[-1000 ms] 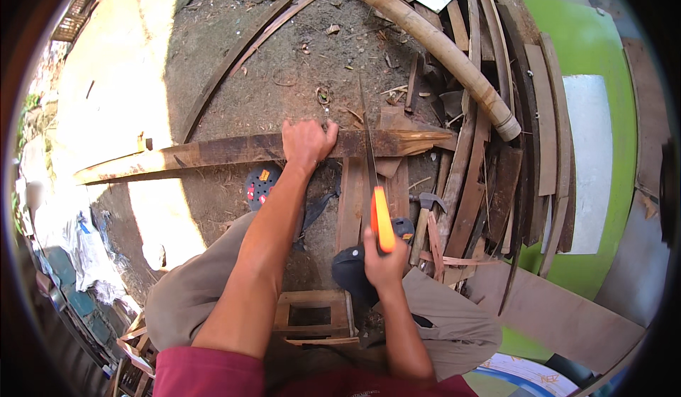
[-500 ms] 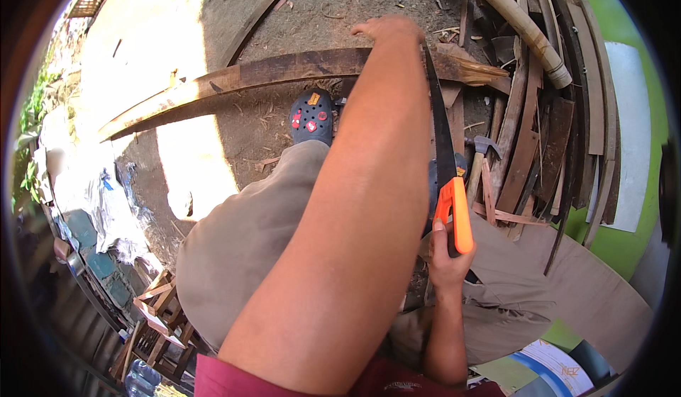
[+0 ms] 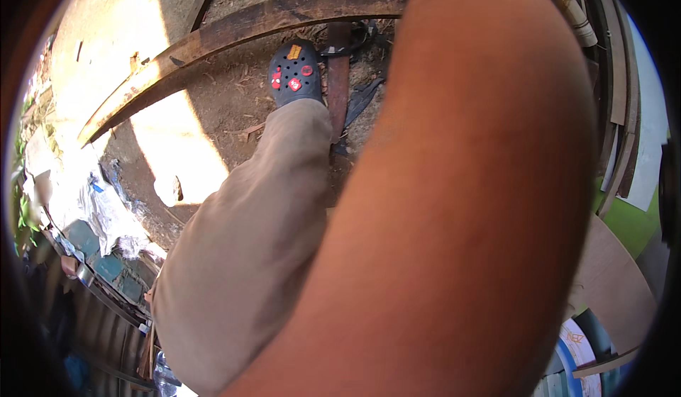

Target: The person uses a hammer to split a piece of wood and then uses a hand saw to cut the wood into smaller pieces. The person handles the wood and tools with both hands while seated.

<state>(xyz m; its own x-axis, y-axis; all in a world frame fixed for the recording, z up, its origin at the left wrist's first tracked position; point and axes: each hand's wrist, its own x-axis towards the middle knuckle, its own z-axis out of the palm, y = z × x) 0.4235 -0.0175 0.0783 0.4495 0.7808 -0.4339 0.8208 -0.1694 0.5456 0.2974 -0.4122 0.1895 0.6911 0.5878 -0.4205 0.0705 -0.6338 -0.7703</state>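
Note:
My left arm (image 3: 454,205) fills the middle and right, blurred and close, rising from the lower edge past the top. It crosses the right part of a long dark wooden plank (image 3: 284,15). My left hand is out of the picture. Behind this arm, my right hand and the handsaw are hidden, so their hold cannot be seen. Under the plank lies a narrow reddish-brown wood piece (image 3: 338,88), with black strap-like scraps (image 3: 363,103) beside it. My left foot, in a dark clog (image 3: 295,74) with red and yellow charms, stands left of that piece.
Stacked boards and strips (image 3: 616,78) line the right, with a bamboo pole (image 3: 571,10) at the upper right. A curved pale board (image 3: 616,283) lies at the lower right. White plastic sheeting (image 3: 106,209) and a corrugated sheet (image 3: 99,326) are at the left.
My left arm now looms larger and farther right, covering the orange-handled saw, my right hand and the hammer. The plank sits higher in view, and my left hand has left the top edge.

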